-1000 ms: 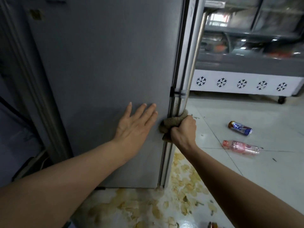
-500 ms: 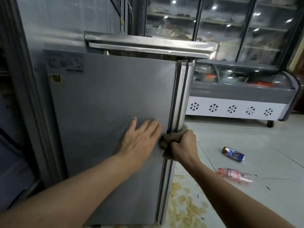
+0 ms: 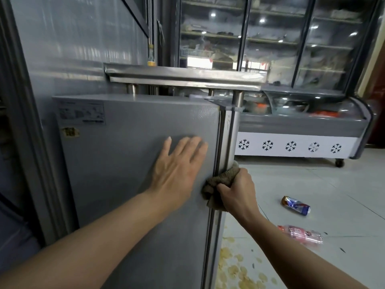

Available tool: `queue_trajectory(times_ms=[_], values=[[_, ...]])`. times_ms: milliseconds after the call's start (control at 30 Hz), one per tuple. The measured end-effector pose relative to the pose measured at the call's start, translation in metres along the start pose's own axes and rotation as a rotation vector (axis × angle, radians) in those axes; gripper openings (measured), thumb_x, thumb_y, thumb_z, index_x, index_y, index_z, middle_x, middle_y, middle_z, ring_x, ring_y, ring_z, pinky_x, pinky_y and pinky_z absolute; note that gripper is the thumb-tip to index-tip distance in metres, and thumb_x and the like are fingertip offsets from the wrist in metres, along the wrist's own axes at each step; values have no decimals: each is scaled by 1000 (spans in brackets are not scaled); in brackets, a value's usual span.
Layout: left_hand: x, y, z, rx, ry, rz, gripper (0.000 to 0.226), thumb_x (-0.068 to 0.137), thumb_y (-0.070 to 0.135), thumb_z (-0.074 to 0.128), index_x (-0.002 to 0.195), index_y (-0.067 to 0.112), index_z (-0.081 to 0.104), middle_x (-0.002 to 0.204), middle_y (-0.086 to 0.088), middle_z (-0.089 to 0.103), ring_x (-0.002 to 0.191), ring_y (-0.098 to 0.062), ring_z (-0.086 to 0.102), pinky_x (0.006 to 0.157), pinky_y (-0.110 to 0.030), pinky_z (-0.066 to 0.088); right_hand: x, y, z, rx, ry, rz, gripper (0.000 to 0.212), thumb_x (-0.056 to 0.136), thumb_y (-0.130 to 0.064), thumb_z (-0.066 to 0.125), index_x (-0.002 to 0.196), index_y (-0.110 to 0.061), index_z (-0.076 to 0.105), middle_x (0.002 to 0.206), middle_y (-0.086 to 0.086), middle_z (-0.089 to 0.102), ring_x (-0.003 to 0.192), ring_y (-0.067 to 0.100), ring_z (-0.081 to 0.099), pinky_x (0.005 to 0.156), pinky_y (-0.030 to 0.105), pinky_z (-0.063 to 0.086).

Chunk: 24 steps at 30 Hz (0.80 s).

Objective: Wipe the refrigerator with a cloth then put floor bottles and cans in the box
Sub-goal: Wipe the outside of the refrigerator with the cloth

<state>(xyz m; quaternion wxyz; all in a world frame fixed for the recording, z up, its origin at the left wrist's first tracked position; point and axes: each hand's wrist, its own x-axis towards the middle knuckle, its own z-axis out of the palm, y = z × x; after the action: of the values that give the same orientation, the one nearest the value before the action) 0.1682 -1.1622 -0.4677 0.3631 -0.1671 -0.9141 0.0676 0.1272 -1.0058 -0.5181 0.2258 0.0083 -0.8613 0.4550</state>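
refrigerator [image 3: 133, 184], a grey cabinet, fills the left and middle of the head view, and more of its top shows than half a second ago: the upper edge with its label sticker [image 3: 82, 113] now sits well down in the picture, and the steel shelf [image 3: 183, 77] above it is lower too, so the view has tipped up. the left hand [image 3: 177, 170] lies flat on the grey side panel, fingers straight and spread a little, holding nothing; it stays just beside the front corner as before. the right hand [image 3: 236, 189] has its fingers curled tight round a bunched brown cloth [image 3: 216, 181], pressing it against the shiny vertical edge strip [image 3: 228, 138] at the corner. against the fridge, both hands sit nearer its top than they did a second ago, when the cloth was about halfway down the strip.

on the pale tiled floor [image 3: 333, 195] to the right lie a crushed blue and red can [image 3: 295, 206] and, nearer the camera, a pink-labelled plastic bottle [image 3: 300, 234] on its side, apart from each other and well apart from the hands. their places on the tiles match the earlier pictures. a yellowish stain [image 3: 235, 272] spreads over the floor by the fridge's foot. behind stand a chest freezer [image 3: 291, 130] with snowflake marks and tall glass-door coolers [image 3: 270, 38].
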Motion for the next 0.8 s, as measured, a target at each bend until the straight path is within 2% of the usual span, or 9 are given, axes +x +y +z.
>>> queue_trajectory(times_ms=[133, 233, 333, 433, 567, 700, 800], values=[[31, -10, -20, 0, 144, -79, 82, 77, 15, 60, 147, 16, 15, 155, -7, 12, 141, -26, 12, 113, -50, 7, 18, -25, -16, 54, 27, -53, 24, 68, -13, 57, 90, -4, 55, 91, 14, 63, 76, 28, 63, 66, 41, 56], [45, -15, -25, -38, 142, -130, 84, 79, 19, 59, 147, 15, 9, 156, -5, 10, 143, -23, 9, 114, -50, 5, 26, -40, -24, 105, 68, -96, 24, 69, -14, 59, 90, -7, 51, 93, 12, 60, 80, 30, 62, 68, 44, 55], [49, -13, -22, -48, 121, -155, 81, 81, 24, 58, 146, 15, 10, 153, -2, 16, 142, -21, 11, 114, -49, 4, 25, -44, -27, 36, 140, -162, 22, 71, -13, 61, 85, -12, 45, 91, 7, 55, 84, 25, 53, 71, 37, 47], [51, -10, -22, -39, 125, -166, 77, 79, 25, 59, 143, 13, 19, 147, -4, 26, 138, -23, 20, 113, -49, 10, 25, -44, -29, 12, 147, -189, 22, 72, -13, 62, 85, -16, 44, 88, 4, 55, 80, 22, 50, 68, 32, 42], [56, -8, -28, -97, 131, -203, 70, 72, 21, 67, 134, 12, 36, 135, -6, 43, 128, -27, 35, 109, -49, 21, 27, -49, -31, 6, 138, -154, 24, 72, -14, 64, 89, -14, 47, 88, 5, 56, 80, 22, 52, 68, 33, 43], [60, -9, -36, -154, 118, -227, 67, 61, 20, 73, 122, 11, 48, 120, -7, 54, 112, -28, 49, 99, -48, 35, 31, -64, -38, 27, 128, -98, 27, 70, -12, 64, 91, -16, 47, 83, 0, 55, 76, 20, 53, 64, 30, 42], [63, -14, -44, -168, 73, -202, 67, 56, 21, 75, 117, 12, 50, 114, -6, 57, 103, -28, 53, 91, -45, 41, 34, -79, -47, 36, 94, -37, 31, 70, -12, 64, 94, -18, 46, 88, 1, 56, 80, 20, 54, 70, 38, 49]])
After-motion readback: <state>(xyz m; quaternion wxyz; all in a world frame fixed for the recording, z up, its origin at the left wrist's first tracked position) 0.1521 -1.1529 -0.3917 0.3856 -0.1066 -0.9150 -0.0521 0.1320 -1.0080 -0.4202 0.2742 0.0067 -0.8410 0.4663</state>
